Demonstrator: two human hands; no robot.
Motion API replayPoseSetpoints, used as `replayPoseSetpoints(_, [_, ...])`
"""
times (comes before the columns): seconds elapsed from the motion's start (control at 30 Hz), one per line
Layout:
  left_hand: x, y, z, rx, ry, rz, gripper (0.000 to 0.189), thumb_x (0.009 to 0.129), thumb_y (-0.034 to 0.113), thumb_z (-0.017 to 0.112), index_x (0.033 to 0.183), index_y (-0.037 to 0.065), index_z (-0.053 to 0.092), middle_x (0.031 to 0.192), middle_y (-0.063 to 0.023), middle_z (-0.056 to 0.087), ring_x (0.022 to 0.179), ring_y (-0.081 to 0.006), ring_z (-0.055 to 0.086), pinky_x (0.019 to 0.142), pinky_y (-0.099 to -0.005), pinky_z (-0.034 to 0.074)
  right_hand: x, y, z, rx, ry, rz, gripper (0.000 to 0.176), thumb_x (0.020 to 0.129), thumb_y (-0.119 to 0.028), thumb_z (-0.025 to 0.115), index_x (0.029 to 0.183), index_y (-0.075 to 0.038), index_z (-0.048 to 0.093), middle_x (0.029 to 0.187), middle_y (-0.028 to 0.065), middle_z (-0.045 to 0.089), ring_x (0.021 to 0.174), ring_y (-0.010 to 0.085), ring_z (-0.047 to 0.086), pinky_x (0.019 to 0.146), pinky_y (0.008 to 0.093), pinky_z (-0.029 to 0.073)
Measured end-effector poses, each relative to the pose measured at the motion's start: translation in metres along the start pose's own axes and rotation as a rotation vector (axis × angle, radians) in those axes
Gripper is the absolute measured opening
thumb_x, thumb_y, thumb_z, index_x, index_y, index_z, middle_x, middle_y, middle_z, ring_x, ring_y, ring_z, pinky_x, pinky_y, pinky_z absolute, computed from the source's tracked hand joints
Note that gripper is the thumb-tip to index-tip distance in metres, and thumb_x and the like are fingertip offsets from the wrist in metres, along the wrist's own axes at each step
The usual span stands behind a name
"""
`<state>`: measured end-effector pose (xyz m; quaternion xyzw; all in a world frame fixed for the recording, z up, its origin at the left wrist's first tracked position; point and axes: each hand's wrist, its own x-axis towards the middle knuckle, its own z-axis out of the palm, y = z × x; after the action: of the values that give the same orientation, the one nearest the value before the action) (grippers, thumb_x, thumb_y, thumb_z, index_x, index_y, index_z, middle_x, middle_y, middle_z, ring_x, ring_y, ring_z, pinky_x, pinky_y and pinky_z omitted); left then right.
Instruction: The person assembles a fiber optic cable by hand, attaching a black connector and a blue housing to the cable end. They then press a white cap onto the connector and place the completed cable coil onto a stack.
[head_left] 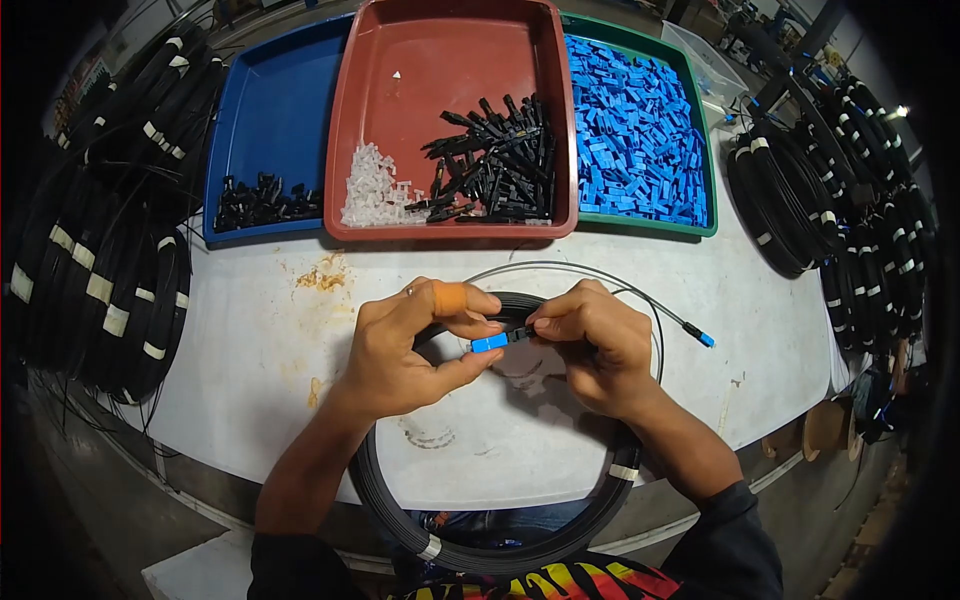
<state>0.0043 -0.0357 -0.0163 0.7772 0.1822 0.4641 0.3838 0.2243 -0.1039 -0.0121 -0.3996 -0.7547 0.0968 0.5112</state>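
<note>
A blue fiber-optic connector [490,343] with a black rear body [520,333] is held up between my two hands, above the table. My left hand [405,345], with orange tape wrapped round one finger, pinches the blue housing between thumb and fingers. The thumb and fingertips of my right hand [600,345] close on the black rear body. Under both hands lies a coil of black cable [380,490], bound with white tape and reaching over the table's front edge. The coil's other cable end carries a second blue connector [706,340], lying on the table to the right.
Along the back of the white table [250,400] stand three trays: a blue tray [280,80] with black pieces, a red tray [420,50] with clear and black parts, and a green tray [713,215] full of blue housings. Cable coils [90,290] hang left and right.
</note>
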Motion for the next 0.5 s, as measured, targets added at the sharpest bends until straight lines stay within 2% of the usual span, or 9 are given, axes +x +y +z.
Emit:
replayPoseSetpoints(0.03, [0.0017, 0.0005, -0.0003, -0.002, -0.002, 0.002, 0.038, 0.073, 0.001, 0.087, 0.105, 0.0, 0.067, 0.091, -0.0089, 0.077, 0.078, -0.0186, 0.075, 0.076, -0.0302, 0.055, -0.0005, 0.0012, -0.0005, -0.003, 0.002, 0.0, 0.026, 0.067, 0.014, 0.071, 0.087, -0.001, 0.065, 0.085, 0.0104, 0.07, 0.073, 0.025, 0.067, 0.066, 0.0348, 0.049])
replayPoseSetpoints(0.1, [0.0048, 0.0021, -0.0024, 0.146, -0.056, 0.163, 0.033, 0.074, 0.001, 0.087, 0.101, 0.0, 0.067, 0.09, -0.0087, 0.077, 0.078, -0.0172, 0.075, 0.073, -0.0293, 0.056, -0.0006, 0.0023, -0.0009, -0.026, 0.014, -0.05, 0.03, 0.059, 0.015, 0.068, 0.083, -0.002, 0.063, 0.084, 0.0094, 0.069, 0.072, 0.0262, 0.064, 0.067, 0.0365, 0.046])
replayPoseSetpoints(0.2, [0.0042, 0.0014, -0.0028, 0.125, -0.047, 0.194, 0.031, 0.074, 0.0, 0.087, 0.098, -0.001, 0.067, 0.093, -0.01, 0.076, 0.076, -0.0163, 0.075, 0.072, -0.0279, 0.056, -0.0006, -0.0007, -0.0001, -0.021, 0.004, -0.081, 0.03, 0.058, 0.016, 0.067, 0.081, -0.002, 0.062, 0.083, 0.0093, 0.069, 0.07, 0.0249, 0.062, 0.064, 0.0363, 0.045])
replayPoseSetpoints(0.43, [0.0025, 0.0041, -0.002, 0.045, -0.077, 0.077, 0.031, 0.075, 0.0, 0.086, 0.098, -0.002, 0.065, 0.098, -0.0131, 0.077, 0.081, -0.0181, 0.077, 0.072, -0.0268, 0.061, -0.0013, -0.0016, 0.0002, 0.013, 0.009, -0.088, 0.028, 0.057, 0.015, 0.067, 0.08, -0.001, 0.062, 0.081, 0.0104, 0.067, 0.068, 0.025, 0.062, 0.061, 0.0344, 0.045])
replayPoseSetpoints(0.5, [0.0029, 0.005, -0.0026, 0.042, -0.116, 0.055, 0.038, 0.073, -0.004, 0.086, 0.105, -0.002, 0.067, 0.086, -0.013, 0.076, 0.08, -0.0156, 0.076, 0.075, -0.0253, 0.059, -0.0013, -0.0014, 0.0006, 0.013, 0.013, -0.098, 0.028, 0.057, 0.015, 0.067, 0.08, -0.001, 0.062, 0.08, 0.011, 0.067, 0.067, 0.0251, 0.062, 0.061, 0.0342, 0.046])
